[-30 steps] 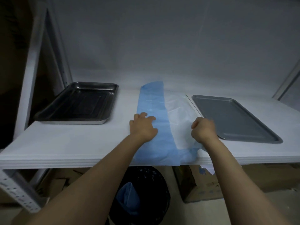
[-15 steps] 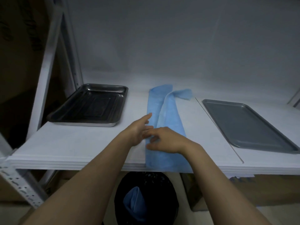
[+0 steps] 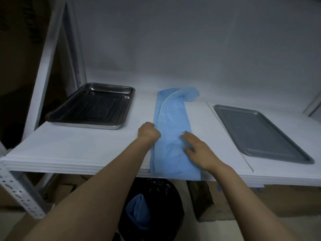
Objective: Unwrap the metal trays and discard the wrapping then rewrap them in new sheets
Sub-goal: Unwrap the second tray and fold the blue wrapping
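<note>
A white shelf board (image 3: 78,150) ran across a perforated metal upright (image 3: 19,193) at its near left corner, with a pale wall (image 3: 173,49) behind. Beneath the board sat a black bin bag (image 3: 161,197), and just beside it, to the right, a cardboard box (image 3: 243,202).

the left hand (image 3: 149,132) hides its curled fingers under its knuckles at the edge of the long folded blue plastic sheet (image 3: 171,129); a pinch cannot be told. the white shelf board (image 3: 86,150) covers the top of the black bin bag (image 3: 166,206) and runs off right.
</note>
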